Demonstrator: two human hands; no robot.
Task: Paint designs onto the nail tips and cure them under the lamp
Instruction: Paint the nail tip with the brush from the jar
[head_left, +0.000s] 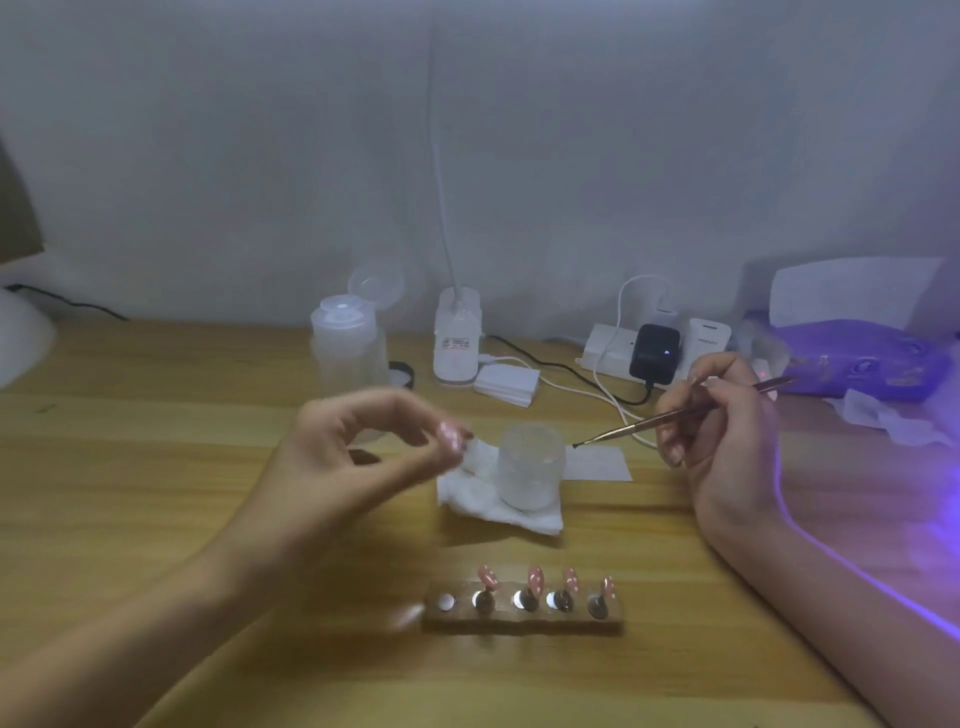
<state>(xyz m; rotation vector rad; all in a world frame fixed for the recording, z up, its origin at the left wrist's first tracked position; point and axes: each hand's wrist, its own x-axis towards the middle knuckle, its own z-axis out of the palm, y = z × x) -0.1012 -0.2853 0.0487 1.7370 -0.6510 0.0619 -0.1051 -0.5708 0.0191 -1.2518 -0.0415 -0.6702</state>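
Observation:
My left hand (363, 447) hovers above the wooden table and pinches a pink nail tip (451, 435) between thumb and fingers; the hand is motion-blurred. My right hand (722, 415) grips a thin rose-gold brush (675, 415) like a pen, its dark tip pointing left toward a small frosted jar (530, 465). Near the front edge lies a brown holder bar (522, 621) carrying several pink nail tips on stands (535, 579); its leftmost socket (445, 601) holds none. The curing lamp (857, 364) glows purple at the far right.
The jar stands on a white wipe (498, 506). A clear pump bottle (345, 343), a small labelled bottle (457, 338), a stack of white pads (506, 382) and a power strip (608, 353) with a black adapter and cables line the back. Crumpled tissue (883, 415) lies by the lamp.

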